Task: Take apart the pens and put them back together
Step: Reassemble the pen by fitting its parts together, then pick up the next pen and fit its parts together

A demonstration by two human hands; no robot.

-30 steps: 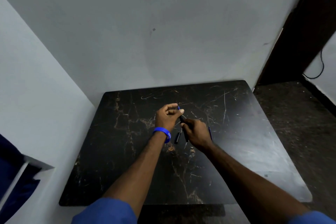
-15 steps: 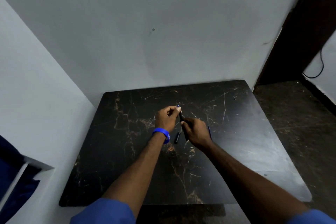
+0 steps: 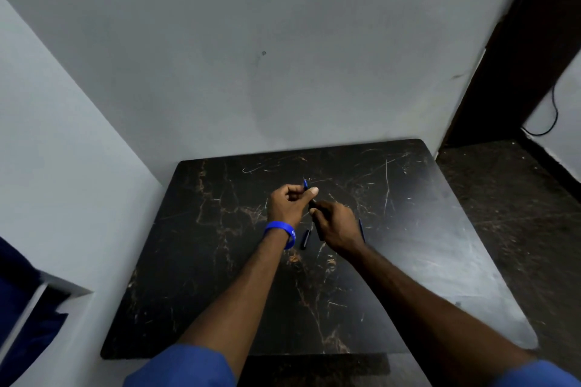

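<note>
L grip (image 3: 290, 203) & R grip (image 3: 334, 223) both pinched tight on pen (image 3: 312, 203) btwn them; blue tip, prob

Blue short sleeves (image 3: 180, 366); blue wristband (image 3: 280, 231) on left wrist.

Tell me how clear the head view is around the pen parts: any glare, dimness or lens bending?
Head view: dim overall; the dark pen between left hand and right hand nearly merges with the black marble table; pale glare sheens the table's right side; wide-angle bending slants the walls; the loose piece is small, its detail unclear.
</note>
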